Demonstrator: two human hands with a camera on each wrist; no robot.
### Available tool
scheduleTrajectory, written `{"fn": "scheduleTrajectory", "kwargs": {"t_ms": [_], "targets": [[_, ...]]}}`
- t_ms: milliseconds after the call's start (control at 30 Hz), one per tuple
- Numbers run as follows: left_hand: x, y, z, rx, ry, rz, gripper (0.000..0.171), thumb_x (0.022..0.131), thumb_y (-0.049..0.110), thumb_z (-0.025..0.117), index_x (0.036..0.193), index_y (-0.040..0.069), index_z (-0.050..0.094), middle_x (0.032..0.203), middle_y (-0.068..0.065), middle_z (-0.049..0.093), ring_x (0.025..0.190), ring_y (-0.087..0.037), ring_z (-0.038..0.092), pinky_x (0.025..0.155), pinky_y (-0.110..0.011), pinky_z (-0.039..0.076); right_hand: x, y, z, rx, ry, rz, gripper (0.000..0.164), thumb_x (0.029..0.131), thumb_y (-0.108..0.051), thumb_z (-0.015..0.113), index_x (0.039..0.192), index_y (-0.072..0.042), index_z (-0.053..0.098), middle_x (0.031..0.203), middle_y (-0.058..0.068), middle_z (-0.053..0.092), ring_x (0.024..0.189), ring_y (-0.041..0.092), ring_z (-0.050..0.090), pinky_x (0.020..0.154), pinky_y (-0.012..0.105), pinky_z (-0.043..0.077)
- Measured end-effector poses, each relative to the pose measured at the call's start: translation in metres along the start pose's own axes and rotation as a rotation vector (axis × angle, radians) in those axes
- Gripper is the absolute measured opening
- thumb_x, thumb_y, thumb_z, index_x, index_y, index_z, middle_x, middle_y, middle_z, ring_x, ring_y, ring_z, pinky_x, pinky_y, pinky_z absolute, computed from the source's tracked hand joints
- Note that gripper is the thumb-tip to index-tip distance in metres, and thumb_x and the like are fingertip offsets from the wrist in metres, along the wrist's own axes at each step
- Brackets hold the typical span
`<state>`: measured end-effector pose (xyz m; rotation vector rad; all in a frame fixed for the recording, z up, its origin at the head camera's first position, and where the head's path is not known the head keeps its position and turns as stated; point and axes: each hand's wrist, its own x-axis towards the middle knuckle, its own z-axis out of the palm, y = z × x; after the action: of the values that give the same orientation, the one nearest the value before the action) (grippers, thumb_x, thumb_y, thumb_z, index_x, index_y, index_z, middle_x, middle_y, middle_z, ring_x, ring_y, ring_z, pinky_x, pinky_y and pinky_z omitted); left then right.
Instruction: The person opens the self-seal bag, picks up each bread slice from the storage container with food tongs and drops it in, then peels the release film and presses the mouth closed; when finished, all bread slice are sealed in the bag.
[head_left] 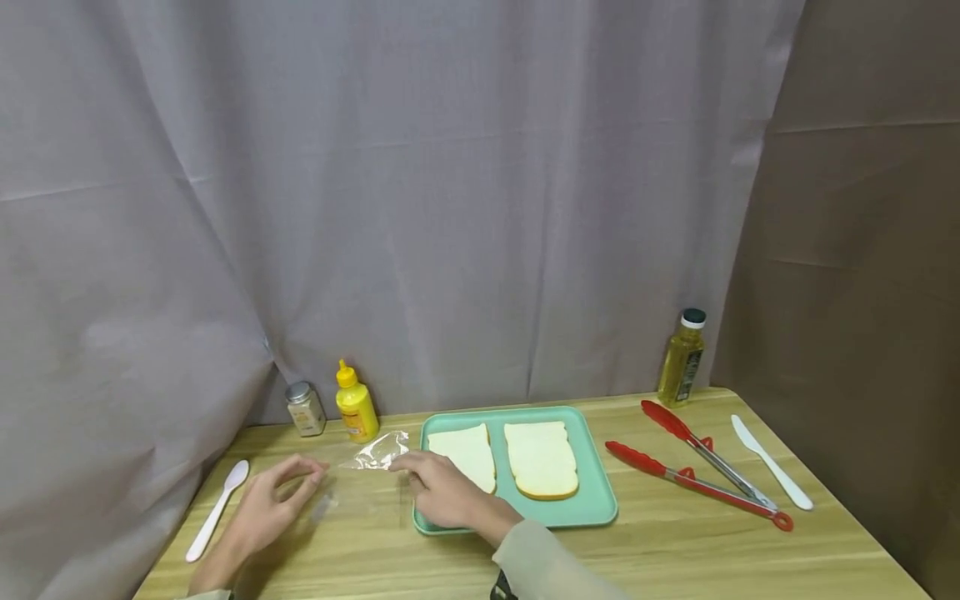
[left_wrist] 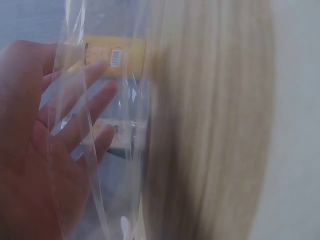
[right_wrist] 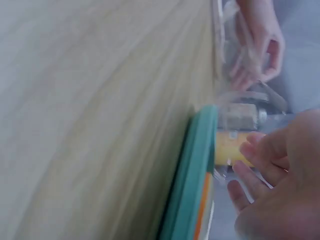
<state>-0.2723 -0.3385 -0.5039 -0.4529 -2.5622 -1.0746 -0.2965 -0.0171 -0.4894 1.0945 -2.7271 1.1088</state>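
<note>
A clear plastic bag (head_left: 378,451) stretches between the two hands, low over the table's left part. My left hand (head_left: 273,504) pinches one side of it between thumb and forefinger. In the left wrist view, the film (left_wrist: 92,165) passes in front of that hand's loosely spread other fingers. My right hand (head_left: 442,492) pinches the opposite side at its fingertips, reaching over the left edge of a green tray (head_left: 600,492). Two bread slices lie on the tray; the right hand partly covers the left slice (head_left: 468,450), while the right slice (head_left: 542,462) shows fully.
Behind the bag stand a yellow squeeze bottle (head_left: 356,408) and a small seasoning jar (head_left: 305,410). A white spoon (head_left: 217,512) lies at far left. To the right are red-tipped tongs (head_left: 697,483), a white knife (head_left: 771,462) and a dark-capped bottle (head_left: 681,362). A grey curtain (head_left: 480,208) hangs behind.
</note>
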Motion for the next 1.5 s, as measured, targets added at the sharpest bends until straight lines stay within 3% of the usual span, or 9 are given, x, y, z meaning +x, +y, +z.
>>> {"fn": "scheduleTrajectory", "kwargs": {"t_ms": [167, 367, 533, 733, 933, 1100, 1333, 1500], "targets": [[-0.005, -0.001, -0.002, 0.013, 0.009, -0.002, 0.012, 0.103, 0.017, 0.076, 0.115, 0.017, 0.077, 0.119, 0.002, 0.082, 0.114, -0.006, 0.074, 0.103, -0.055, 0.060, -0.016, 0.007, -0.014, 0.129, 0.078, 0.013, 0.036, 0.111, -0.011, 0.051, 0.142, -0.017, 0.069, 0.149, 0.003, 0.068, 0.148, 0.024, 0.057, 0.126, 0.052, 0.045], [-0.007, -0.002, -0.002, -0.021, 0.001, -0.007, 0.010, 0.104, 0.017, 0.075, 0.114, 0.016, 0.077, 0.121, 0.003, 0.082, 0.115, -0.004, 0.073, 0.104, -0.056, 0.059, -0.043, 0.026, -0.041, 0.204, 0.263, 0.067, 0.030, 0.109, -0.009, 0.058, 0.133, -0.018, 0.075, 0.135, -0.004, 0.075, 0.134, 0.019, 0.066, 0.114, 0.050, 0.055], [-0.009, 0.000, -0.004, -0.019, -0.001, -0.027, 0.010, 0.105, 0.020, 0.074, 0.113, 0.016, 0.077, 0.122, 0.003, 0.082, 0.116, -0.003, 0.072, 0.104, -0.056, 0.059, -0.064, 0.044, -0.072, 0.187, 0.413, 0.108, 0.030, 0.106, -0.006, 0.064, 0.128, -0.021, 0.077, 0.127, -0.001, 0.078, 0.121, 0.018, 0.071, 0.102, 0.040, 0.061], [-0.008, 0.000, -0.005, 0.002, 0.003, -0.022, 0.009, 0.104, 0.020, 0.075, 0.112, 0.016, 0.077, 0.121, 0.004, 0.082, 0.115, -0.001, 0.071, 0.104, -0.054, 0.059, -0.094, 0.073, -0.113, 0.125, 0.541, 0.153, 0.028, 0.104, -0.004, 0.067, 0.128, -0.014, 0.077, 0.127, 0.003, 0.078, 0.118, 0.024, 0.070, 0.100, 0.045, 0.061], [-0.005, 0.001, -0.003, 0.007, 0.009, -0.007, 0.010, 0.104, 0.020, 0.075, 0.113, 0.016, 0.077, 0.118, 0.004, 0.082, 0.113, 0.000, 0.072, 0.102, -0.051, 0.062, -0.138, 0.108, -0.152, 0.048, 0.571, 0.255, 0.029, 0.108, -0.013, 0.066, 0.136, -0.010, 0.071, 0.137, 0.008, 0.073, 0.124, 0.031, 0.066, 0.100, 0.046, 0.061], [-0.005, 0.001, -0.001, 0.015, 0.008, -0.008, 0.010, 0.104, 0.019, 0.076, 0.113, 0.016, 0.078, 0.118, 0.005, 0.083, 0.112, -0.001, 0.073, 0.102, -0.051, 0.062, -0.176, 0.135, -0.181, -0.022, 0.546, 0.292, 0.040, 0.106, -0.019, 0.071, 0.145, -0.008, 0.065, 0.146, 0.015, 0.067, 0.136, 0.038, 0.059, 0.108, 0.061, 0.055], [-0.002, 0.000, 0.002, 0.017, 0.002, 0.001, 0.010, 0.103, 0.020, 0.076, 0.113, 0.018, 0.077, 0.116, 0.005, 0.083, 0.112, -0.005, 0.074, 0.102, -0.055, 0.062, -0.225, 0.162, -0.212, -0.104, 0.507, 0.407, 0.067, 0.101, -0.035, 0.079, 0.155, -0.005, 0.053, 0.157, 0.026, 0.053, 0.138, 0.049, 0.055, 0.105, 0.067, 0.051], [0.000, 0.001, 0.003, 0.002, 0.003, 0.015, 0.010, 0.103, 0.018, 0.076, 0.113, 0.016, 0.077, 0.115, 0.004, 0.083, 0.111, -0.006, 0.074, 0.100, -0.055, 0.062, -0.247, 0.177, -0.225, -0.163, 0.459, 0.462, 0.092, 0.094, -0.046, 0.084, 0.162, -0.002, 0.040, 0.160, 0.037, 0.044, 0.151, 0.063, 0.032, 0.108, 0.084, 0.037]]}}
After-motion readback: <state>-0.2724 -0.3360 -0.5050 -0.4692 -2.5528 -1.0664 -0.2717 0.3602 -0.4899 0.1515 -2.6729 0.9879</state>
